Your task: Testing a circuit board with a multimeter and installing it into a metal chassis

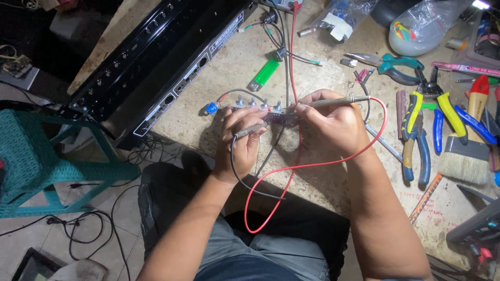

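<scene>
Hands are gripping grey test probes: left hand (240, 139) and right hand (329, 120) are pressing tips onto the narrow dark circuit board (276, 117).

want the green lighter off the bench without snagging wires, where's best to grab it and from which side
Pinch the green lighter across its long flat sides at mid-body, probably coming from its left, the bare bench side. It lies flat and slanted, metal end toward the person, and the red lead and dark wires run close along its right.
</scene>
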